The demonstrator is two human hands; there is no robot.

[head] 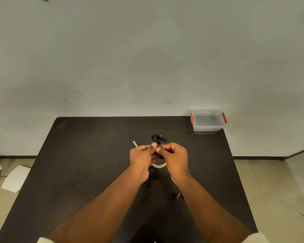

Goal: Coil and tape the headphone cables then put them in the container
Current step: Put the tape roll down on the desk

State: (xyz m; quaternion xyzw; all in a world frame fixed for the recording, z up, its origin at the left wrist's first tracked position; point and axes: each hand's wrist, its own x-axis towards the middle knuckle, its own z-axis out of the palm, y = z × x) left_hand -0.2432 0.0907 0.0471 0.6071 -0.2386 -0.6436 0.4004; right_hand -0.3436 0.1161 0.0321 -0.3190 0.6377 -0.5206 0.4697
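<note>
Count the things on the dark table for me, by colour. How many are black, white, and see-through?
Black: 3, the coiled cable both hands pinch, scissors, small earphone piece
White: 1, tape roll under the hands
See-through: 1, container with red clips
Total: 5

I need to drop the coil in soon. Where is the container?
The container stands on the table's far right corner, beyond the right hand.

The tabletop [88,155] is plain dark brown. The headphone cable [158,137] is black. The container [208,121] is clear plastic with red clips. The tape roll [159,166] is off-white, the scissors handles [154,173] black, the sleeves [254,238] cream.
</note>
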